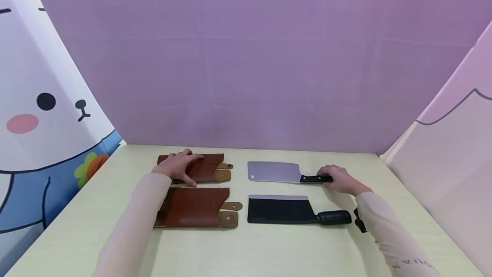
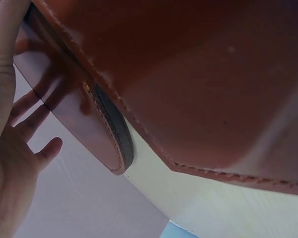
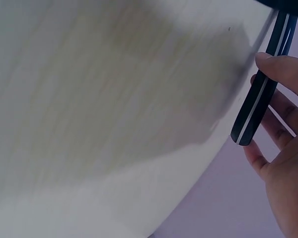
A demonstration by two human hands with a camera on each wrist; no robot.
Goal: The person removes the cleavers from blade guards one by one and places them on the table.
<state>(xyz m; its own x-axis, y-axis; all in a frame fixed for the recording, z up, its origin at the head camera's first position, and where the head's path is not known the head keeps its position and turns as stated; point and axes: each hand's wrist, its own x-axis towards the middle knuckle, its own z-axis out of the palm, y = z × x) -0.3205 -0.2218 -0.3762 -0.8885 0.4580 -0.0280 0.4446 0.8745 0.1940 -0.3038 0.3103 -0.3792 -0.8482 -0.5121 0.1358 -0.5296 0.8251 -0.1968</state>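
Two brown leather knife sheaths lie flat on the left, one behind the other. My left hand [image 1: 177,165] spreads its fingers over the far sheath [image 1: 207,166], thumb toward its near edge. In the left wrist view, the fingers [image 2: 27,158] stand beside that sheath's glossy side, which mirrors them. The near sheath [image 1: 192,206] lies just below the left wrist. On the right, my right hand [image 1: 341,178] pinches the black riveted handle [image 3: 260,94] of a plain metal cleaver [image 1: 273,171] between thumb and fingers. The cleaver's blade points left toward the far sheath.
A second cleaver [image 1: 282,209], black-bladed with a ribbed black handle, lies nearer on the pale table [image 1: 292,251], close to the right forearm. Snap straps [image 1: 232,205] stick out from the sheaths' right ends. A purple cloth wall [image 1: 246,76] rises behind the table, with printed panels at both sides.
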